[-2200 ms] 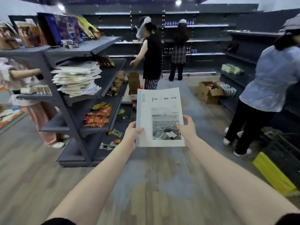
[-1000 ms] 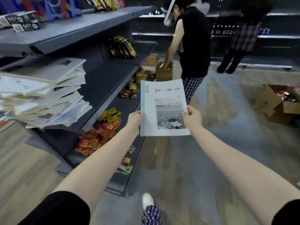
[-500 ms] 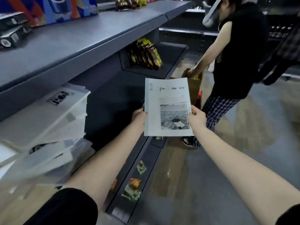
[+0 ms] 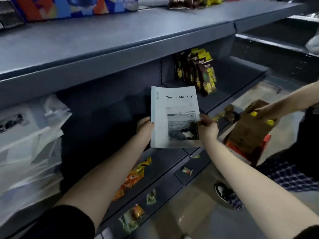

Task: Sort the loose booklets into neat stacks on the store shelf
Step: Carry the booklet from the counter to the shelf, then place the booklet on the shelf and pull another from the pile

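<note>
I hold one pale booklet [image 4: 173, 116] with a grey sea photo on its cover, upright in front of the dark middle shelf [image 4: 107, 118]. My left hand [image 4: 145, 126] grips its left edge and my right hand [image 4: 206, 125] grips its lower right edge. A messy pile of white booklets [image 4: 29, 140] lies on the same shelf at the far left, blurred. A bare stretch of shelf separates the pile from the held booklet.
Brown and yellow snack bags [image 4: 196, 69] stand at the shelf's right end. Orange packets [image 4: 133, 176] and small sweets [image 4: 187, 170] lie on lower shelves. At right, another person's hand [image 4: 269, 112] reaches into a brown bag [image 4: 248, 128]. The top shelf [image 4: 103, 37] overhangs above.
I have moved closer to the shelf and carried the booklet in under the top shelf. Another person's hand has come in over the brown bag at right.
</note>
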`<state>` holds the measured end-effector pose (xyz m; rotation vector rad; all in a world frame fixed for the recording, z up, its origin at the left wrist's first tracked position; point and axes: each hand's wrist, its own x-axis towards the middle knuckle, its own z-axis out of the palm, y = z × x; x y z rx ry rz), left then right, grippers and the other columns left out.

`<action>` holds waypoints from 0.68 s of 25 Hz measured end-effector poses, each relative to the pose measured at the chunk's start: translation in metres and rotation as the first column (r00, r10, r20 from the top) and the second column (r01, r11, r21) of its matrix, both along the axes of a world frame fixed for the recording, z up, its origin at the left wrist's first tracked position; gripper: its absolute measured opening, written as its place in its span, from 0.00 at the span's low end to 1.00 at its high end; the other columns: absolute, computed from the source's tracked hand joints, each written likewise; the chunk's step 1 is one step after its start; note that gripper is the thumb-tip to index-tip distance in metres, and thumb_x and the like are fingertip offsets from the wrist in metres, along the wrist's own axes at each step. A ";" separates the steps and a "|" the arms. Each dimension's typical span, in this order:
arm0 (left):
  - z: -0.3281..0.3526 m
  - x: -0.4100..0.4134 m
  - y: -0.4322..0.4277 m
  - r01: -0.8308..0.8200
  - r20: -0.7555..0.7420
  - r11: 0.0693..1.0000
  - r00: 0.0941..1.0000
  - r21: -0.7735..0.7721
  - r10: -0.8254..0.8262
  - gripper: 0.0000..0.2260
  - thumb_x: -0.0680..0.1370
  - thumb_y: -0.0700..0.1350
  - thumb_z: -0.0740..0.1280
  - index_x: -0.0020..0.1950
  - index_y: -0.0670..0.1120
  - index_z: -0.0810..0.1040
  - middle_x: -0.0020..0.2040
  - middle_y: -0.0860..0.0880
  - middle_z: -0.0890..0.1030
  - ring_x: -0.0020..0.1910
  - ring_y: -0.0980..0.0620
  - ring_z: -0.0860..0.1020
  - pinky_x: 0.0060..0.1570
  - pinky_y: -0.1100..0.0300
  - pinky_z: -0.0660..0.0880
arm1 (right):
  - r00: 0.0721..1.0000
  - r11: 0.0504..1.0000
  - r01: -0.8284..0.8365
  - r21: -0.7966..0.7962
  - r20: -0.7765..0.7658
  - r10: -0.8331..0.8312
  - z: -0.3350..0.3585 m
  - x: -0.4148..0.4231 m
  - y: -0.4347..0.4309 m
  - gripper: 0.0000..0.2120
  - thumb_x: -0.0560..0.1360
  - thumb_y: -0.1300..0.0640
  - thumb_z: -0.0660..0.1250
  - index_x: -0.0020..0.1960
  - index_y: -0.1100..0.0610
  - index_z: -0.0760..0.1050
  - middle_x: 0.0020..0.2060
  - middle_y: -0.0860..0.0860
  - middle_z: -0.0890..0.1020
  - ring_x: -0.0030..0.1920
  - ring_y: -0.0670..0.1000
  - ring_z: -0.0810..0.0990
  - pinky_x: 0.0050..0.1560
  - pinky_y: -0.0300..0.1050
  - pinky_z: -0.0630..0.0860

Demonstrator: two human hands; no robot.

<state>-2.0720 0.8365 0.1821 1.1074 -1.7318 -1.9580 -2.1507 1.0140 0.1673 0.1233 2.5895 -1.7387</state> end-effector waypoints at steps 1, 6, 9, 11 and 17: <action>0.004 -0.008 0.002 -0.062 0.017 0.998 0.998 -0.024 0.063 0.15 0.78 0.32 0.60 0.61 0.41 0.78 0.51 0.47 0.78 0.47 0.50 0.75 0.41 0.61 0.73 | 0.998 0.998 -0.047 0.048 -0.037 0.049 0.006 -0.016 -0.003 0.19 0.77 0.65 0.59 0.66 0.55 0.73 0.60 0.53 0.79 0.62 0.54 0.75 0.56 0.38 0.69; -0.012 -0.029 -0.008 -0.026 0.152 0.898 0.983 -0.440 0.103 0.16 0.78 0.36 0.56 0.60 0.46 0.78 0.57 0.44 0.81 0.51 0.45 0.79 0.49 0.59 0.75 | 0.930 0.905 -0.304 0.298 -0.112 0.350 0.002 -0.072 -0.033 0.22 0.75 0.69 0.55 0.61 0.55 0.77 0.52 0.57 0.82 0.40 0.54 0.79 0.35 0.38 0.69; -0.027 -0.035 -0.011 0.283 0.428 0.614 0.898 -0.737 0.099 0.18 0.80 0.38 0.54 0.69 0.42 0.68 0.62 0.39 0.75 0.58 0.38 0.74 0.55 0.53 0.73 | 0.838 0.794 -0.442 0.417 -0.123 0.531 -0.005 -0.096 -0.054 0.23 0.72 0.73 0.55 0.60 0.58 0.78 0.50 0.59 0.83 0.41 0.53 0.79 0.37 0.39 0.72; -0.034 -0.039 -0.011 0.454 0.555 0.453 0.824 -0.767 0.114 0.19 0.81 0.41 0.54 0.71 0.40 0.65 0.71 0.38 0.64 0.66 0.38 0.66 0.64 0.52 0.65 | 0.750 0.633 -0.468 0.617 -0.102 0.654 -0.012 -0.109 -0.065 0.22 0.71 0.70 0.58 0.62 0.58 0.76 0.56 0.59 0.80 0.55 0.60 0.77 0.54 0.46 0.70; -0.046 -0.056 -0.015 0.582 0.624 0.277 0.775 -0.765 0.096 0.24 0.82 0.49 0.47 0.74 0.37 0.57 0.76 0.39 0.56 0.74 0.42 0.54 0.74 0.50 0.48 | 0.576 0.494 -0.460 0.738 -0.175 0.798 -0.022 -0.128 -0.078 0.25 0.72 0.52 0.48 0.60 0.57 0.77 0.62 0.56 0.75 0.60 0.63 0.73 0.61 0.55 0.70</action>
